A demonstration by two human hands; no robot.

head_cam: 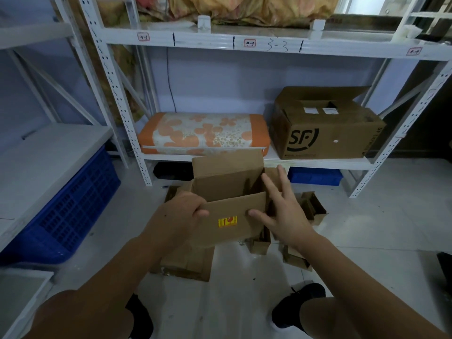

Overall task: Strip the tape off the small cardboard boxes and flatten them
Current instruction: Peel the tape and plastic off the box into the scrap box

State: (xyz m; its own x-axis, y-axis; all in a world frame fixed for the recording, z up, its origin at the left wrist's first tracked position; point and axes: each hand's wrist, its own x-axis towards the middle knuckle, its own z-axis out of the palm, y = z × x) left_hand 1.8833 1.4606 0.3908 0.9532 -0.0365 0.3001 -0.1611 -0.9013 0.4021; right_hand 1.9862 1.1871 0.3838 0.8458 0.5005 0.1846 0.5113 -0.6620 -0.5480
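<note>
White metal shelving [244, 42] backs a pale floor [244, 302] strewn with flattened cardboard [188, 264] and small boxes [314, 207]. Held above it, an open cardboard box [230, 204] with a yellow sticker [227, 221] is gripped at its near-left corner by the left hand [182, 211]. The right hand [281, 214] lies spread against its right side, thumb on the front panel.

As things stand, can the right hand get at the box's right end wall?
Probably yes. The right hand is open beside the small box, thumb on the front panel, fingers spread at that end. Nothing lies between; the left hand grips the opposite corner.
</note>
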